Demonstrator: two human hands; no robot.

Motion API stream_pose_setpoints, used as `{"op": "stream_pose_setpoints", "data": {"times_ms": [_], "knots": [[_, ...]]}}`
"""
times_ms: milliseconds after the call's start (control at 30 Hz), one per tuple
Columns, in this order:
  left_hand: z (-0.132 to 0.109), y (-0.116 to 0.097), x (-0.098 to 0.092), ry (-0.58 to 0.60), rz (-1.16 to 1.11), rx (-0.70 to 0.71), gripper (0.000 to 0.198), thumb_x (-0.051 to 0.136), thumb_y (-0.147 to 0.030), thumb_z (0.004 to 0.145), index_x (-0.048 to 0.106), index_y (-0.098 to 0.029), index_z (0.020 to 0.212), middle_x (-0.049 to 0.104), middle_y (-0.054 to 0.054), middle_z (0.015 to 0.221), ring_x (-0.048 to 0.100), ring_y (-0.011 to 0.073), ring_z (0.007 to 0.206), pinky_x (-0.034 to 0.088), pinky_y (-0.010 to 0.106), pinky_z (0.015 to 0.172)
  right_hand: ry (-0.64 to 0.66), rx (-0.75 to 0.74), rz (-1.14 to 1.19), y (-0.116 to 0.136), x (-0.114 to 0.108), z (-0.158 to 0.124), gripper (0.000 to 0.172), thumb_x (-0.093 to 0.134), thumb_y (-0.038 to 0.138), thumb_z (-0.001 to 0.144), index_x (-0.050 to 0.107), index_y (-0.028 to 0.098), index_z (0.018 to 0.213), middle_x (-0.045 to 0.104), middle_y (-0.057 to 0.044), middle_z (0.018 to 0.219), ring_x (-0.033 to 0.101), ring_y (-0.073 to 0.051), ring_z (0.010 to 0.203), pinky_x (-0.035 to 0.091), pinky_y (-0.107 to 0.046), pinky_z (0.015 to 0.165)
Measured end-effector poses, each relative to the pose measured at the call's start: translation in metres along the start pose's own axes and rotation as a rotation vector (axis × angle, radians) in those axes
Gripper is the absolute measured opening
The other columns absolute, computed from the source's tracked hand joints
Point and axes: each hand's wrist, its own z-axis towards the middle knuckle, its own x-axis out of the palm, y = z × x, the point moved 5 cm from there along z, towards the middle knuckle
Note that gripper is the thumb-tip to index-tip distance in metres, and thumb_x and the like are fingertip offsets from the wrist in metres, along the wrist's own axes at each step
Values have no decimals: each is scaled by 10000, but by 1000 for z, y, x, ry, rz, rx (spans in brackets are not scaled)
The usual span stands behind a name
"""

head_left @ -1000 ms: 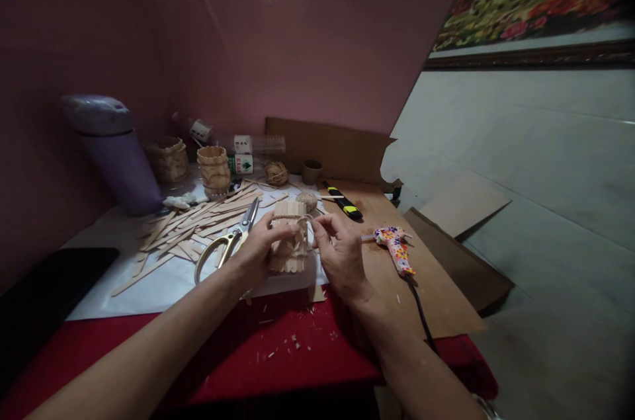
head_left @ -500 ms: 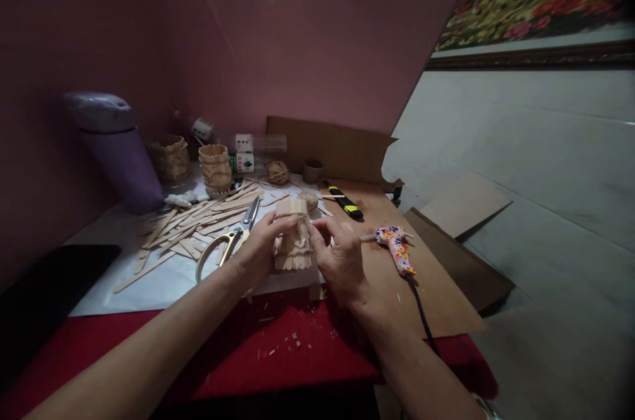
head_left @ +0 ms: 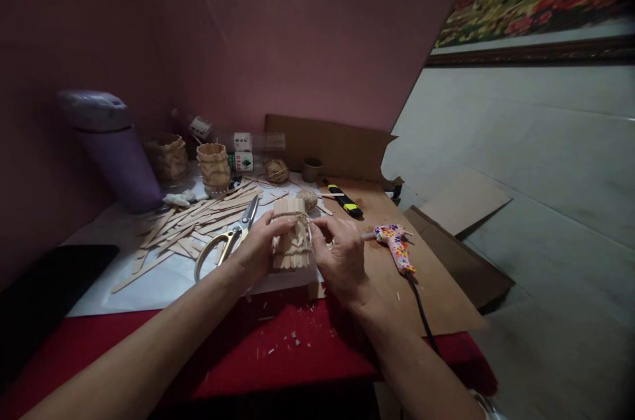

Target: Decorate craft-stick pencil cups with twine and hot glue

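A small holder made of wooden craft sticks point(head_left: 292, 254) lies over the near edge of the white sheet, with twine point(head_left: 290, 214) running round its upper part. My left hand point(head_left: 260, 245) grips it from the left, thumb across the sticks. At its right side, my right hand point(head_left: 340, 254) pinches the twine between thumb and fingers. Just behind the holder is a ball of twine point(head_left: 308, 199). Scissors point(head_left: 229, 241) with gold handles lie beside my left hand. To the right of my right hand rests a flower-patterned glue gun point(head_left: 394, 243).
Loose craft sticks point(head_left: 198, 218) cover the sheet at left. Behind them stand two stick-covered cups point(head_left: 213, 168), a purple bottle point(head_left: 116, 152) and clear plastic bottles point(head_left: 268, 141). A yellow-black utility knife point(head_left: 344, 199) lies on the brown board point(head_left: 421, 301). Scraps dot the red cloth point(head_left: 238, 354).
The twine at the holder's right side now shows as a loop hanging down toward my right fingers. Both hands stay nearly in place, and the view has shifted slightly.
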Motion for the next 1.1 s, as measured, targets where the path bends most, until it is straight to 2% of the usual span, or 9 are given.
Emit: {"op": "stream_pose_setpoints", "data": {"times_ms": [200,333,500,633,767,1000,1100], "knots": [[-4,-4,3,-22,4,-30,411,782,-412,642,584,-212,942,642,7,836,607,172,685,507,273,537,-44,3,-29,-3,-1,1,161,544,207,906,653,193,789,707,-45,730,624,-200,703,407,-323,708],[-7,-7,7,11,15,-11,455,792,-371,635,594,-205,1010,653,21,879,619,183,716,515,275,531,-67,31,5,-4,-3,1,153,545,193,894,656,182,789,712,-58,752,636,-208,726,427,-320,702],[-6,-6,7,44,-12,15,559,815,-303,612,569,-194,1103,652,30,901,622,186,719,563,318,570,-24,107,110,-5,-1,0,146,540,215,900,656,180,818,697,-58,766,625,-189,714,447,-297,669],[-2,-2,5,55,-18,34,553,817,-303,621,559,-203,1100,654,27,902,627,186,704,572,335,560,56,237,306,-9,4,-2,165,562,293,917,671,181,865,697,-44,770,612,-160,668,444,-275,630],[1,-2,3,31,-15,73,569,826,-297,602,559,-198,1095,665,26,889,629,178,692,565,312,553,97,391,579,-15,9,0,241,586,384,903,655,183,790,666,-14,682,577,-131,613,427,-248,579],[1,-1,2,36,0,64,562,819,-319,615,556,-204,1098,670,33,875,637,194,673,564,331,532,198,661,915,-26,21,1,362,698,525,758,635,169,733,628,16,594,394,-63,407,298,-210,396],[1,-1,3,43,-5,66,587,833,-315,592,549,-200,1093,672,34,871,641,196,669,562,332,535,262,760,1005,-27,24,-1,417,740,567,696,625,167,719,594,35,557,334,-45,372,227,-206,368]]}}
